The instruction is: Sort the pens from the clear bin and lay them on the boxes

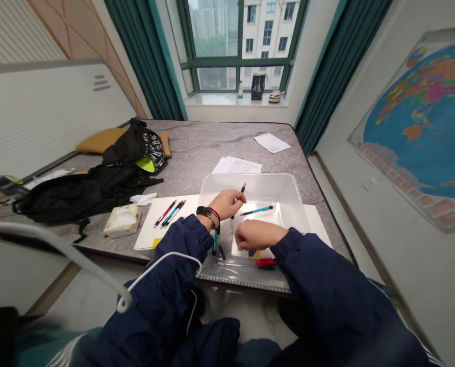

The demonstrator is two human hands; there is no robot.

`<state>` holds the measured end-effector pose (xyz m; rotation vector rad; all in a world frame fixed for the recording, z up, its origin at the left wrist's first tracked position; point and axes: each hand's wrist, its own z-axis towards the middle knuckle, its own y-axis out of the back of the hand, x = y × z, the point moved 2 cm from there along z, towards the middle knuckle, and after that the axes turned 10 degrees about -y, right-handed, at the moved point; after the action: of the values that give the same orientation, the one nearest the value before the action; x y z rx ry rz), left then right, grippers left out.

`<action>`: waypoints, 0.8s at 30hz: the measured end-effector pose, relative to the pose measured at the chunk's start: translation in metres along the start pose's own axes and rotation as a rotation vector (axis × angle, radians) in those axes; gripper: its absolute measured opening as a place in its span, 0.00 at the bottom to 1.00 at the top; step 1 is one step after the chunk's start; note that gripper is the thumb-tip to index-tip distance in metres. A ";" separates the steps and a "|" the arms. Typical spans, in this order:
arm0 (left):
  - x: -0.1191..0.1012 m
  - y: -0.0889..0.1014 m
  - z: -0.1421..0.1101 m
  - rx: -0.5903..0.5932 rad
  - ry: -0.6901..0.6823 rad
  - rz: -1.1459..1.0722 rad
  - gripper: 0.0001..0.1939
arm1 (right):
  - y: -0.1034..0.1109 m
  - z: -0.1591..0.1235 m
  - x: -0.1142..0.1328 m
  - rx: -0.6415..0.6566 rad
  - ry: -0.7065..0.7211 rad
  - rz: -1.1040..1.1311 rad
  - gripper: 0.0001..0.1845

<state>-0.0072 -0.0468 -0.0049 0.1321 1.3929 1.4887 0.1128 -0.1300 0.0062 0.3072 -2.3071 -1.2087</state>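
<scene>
A clear plastic bin (292, 188) stands before me, and both my hands are over it. My left hand (227, 204), with a watch on its wrist, is closed around a dark pen (243, 188) whose end sticks up past the fingers. My right hand (260, 234) is closed with its fingers curled down inside the bin; whatever they may hold is hidden. Between and beyond the hands is a blue pen (258, 210). Another blue pen (215, 242) and a short black piece (222, 252) are below my left wrist. Something red (266, 262) shows beside my right cuff.
Several pens (170, 214) lie on a white board (147, 232) left of the bin. Farther left are a tissue pack (122, 220) and a black backpack (85, 188). Papers (237, 165) lie behind the bin. A white cable (174, 254) crosses my left sleeve.
</scene>
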 end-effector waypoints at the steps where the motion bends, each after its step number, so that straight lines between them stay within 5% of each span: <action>1: -0.002 0.001 0.000 -0.010 -0.015 -0.001 0.13 | 0.008 -0.006 -0.013 -0.044 -0.035 0.098 0.08; 6: -0.005 0.003 0.001 -0.024 -0.015 -0.007 0.13 | 0.020 -0.025 -0.056 -0.311 -0.221 0.218 0.08; 13: -0.004 0.003 0.001 -0.042 -0.062 -0.021 0.14 | 0.019 -0.030 -0.051 -0.585 -0.180 0.263 0.10; 19: 0.003 0.001 0.003 -0.015 -0.041 0.008 0.14 | 0.006 -0.024 -0.047 -0.371 -0.163 0.191 0.08; 24: 0.009 0.000 0.009 0.000 -0.002 0.002 0.15 | -0.009 -0.018 -0.054 0.037 -0.312 0.092 0.06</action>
<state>-0.0049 -0.0345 -0.0067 0.1345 1.3914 1.4898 0.1679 -0.1249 -0.0104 0.0237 -2.5777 -1.2420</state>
